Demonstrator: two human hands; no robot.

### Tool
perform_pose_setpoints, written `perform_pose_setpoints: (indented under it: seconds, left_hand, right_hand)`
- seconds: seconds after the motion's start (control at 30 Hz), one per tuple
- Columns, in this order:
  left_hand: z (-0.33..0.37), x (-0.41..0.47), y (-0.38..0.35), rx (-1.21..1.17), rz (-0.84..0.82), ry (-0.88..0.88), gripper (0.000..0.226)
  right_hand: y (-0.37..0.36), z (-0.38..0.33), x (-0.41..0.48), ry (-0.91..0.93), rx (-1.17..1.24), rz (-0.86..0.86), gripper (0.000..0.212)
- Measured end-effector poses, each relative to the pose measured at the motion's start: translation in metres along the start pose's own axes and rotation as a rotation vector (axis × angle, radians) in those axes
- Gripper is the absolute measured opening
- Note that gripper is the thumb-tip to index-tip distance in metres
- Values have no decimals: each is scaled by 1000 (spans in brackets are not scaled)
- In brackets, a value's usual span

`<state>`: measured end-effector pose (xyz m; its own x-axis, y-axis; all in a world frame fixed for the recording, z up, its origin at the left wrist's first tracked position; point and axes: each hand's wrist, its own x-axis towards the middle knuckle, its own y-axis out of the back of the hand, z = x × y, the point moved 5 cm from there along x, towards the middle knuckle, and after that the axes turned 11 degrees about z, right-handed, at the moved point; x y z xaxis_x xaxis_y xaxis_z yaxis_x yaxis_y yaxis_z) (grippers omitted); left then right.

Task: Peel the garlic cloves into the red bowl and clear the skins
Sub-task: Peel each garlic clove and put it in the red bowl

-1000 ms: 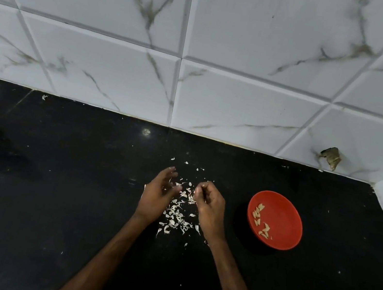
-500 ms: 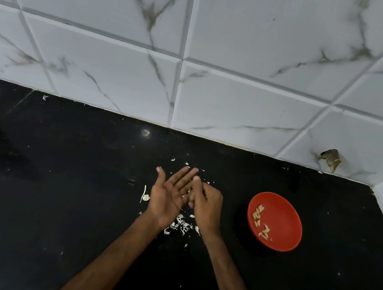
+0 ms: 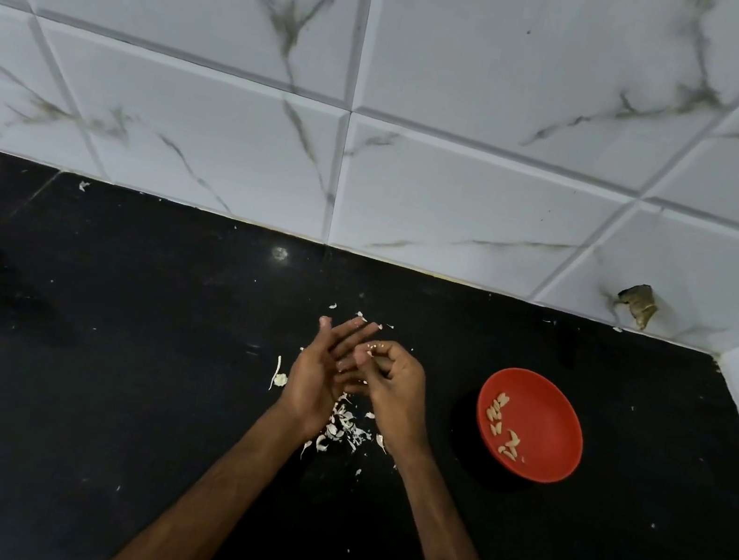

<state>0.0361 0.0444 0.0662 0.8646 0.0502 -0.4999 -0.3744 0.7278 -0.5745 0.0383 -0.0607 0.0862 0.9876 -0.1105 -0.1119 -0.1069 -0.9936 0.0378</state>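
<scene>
Left hand point(image 3: 316, 371) flattening out since a second ago, fingers straight, right hand point(image 3: 396, 383) curling, pinching a garlic scrap point(image 3: 374, 348), skins point(image 3: 344, 428) lying beneath, red bowl point(image 3: 552, 410) unmoved.

Dim, wide-angle edge bending, soft focus

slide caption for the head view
Left hand and right hand meet above garlic skins on a black counter, red bowl of peeled cloves alongside.
</scene>
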Motion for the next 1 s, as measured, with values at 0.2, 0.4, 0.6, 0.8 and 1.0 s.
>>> perform_pose_setpoints:
  seconds: [0.2, 0.4, 0.6, 0.8, 1.0]
  left_hand:
    - [17, -5, 6, 376, 45, -425, 14]
    - [16, -9, 0, 474, -88, -460, 16]
    - [22, -16, -2, 382, -131, -447, 38]
    - [23, -15, -3, 383, -113, -403, 32]
    - [23, -14, -1, 307, -90, -331, 49]
  right_hand:
    - [7, -3, -2, 33, -31, 66, 20]
    - [13, -12, -2, 114, -121, 106, 26]
    - [20, -12, 2, -6, -61, 76, 27]
    - [18, -15, 3, 56, -132, 36, 23]
    - [18, -17, 2, 123, -116, 39, 28]
